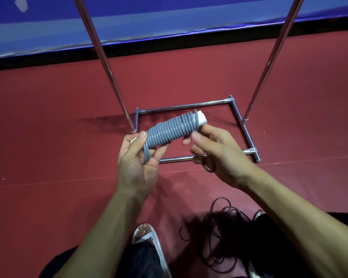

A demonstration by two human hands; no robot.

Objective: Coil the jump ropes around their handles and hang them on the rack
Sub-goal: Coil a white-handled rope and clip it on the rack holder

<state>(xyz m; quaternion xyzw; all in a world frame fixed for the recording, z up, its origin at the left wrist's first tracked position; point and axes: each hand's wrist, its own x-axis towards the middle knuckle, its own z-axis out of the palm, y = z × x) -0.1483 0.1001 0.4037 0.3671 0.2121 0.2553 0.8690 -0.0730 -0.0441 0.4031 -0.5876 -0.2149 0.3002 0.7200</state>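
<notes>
From the head view: held the grey jump rope (169, 130), wound in tight turns round its white handles (201, 118), in mid-air above the chrome base of the rack (181, 106). Gripped its lower end with the left hand (138, 157), thumb laid on the coils and fingers wrapped beneath. Poised the right hand (213, 149) just beside the upper end with fingers curled and the index tip near the white handle end; could not tell whether touching. Noted a thin dark loop (208, 167) showing under that hand's lower fingers; could not tell whether pinched or merely hanging there. Saw a dark rope (225, 227) in a loose tangle on the red floor (58, 137) beside a sandalled foot (147, 235), not yet coiled. Saw the rack's uprights (100, 57) running out of the top of the frame; found no hanging bar in view.

Judged the grey bundle light and springy: smooth plastic cord, stiff enough to stand in ridges, yet likely to unwind once the last turn slipped. Judged it best taken across the middle of the coils, with the loose end trapped under the thumb, rather than by the slick handle tips. Judged the dark rope thinner and limper, and prone to snag and knot if lifted from the heap anywhere but at a handle.
</notes>
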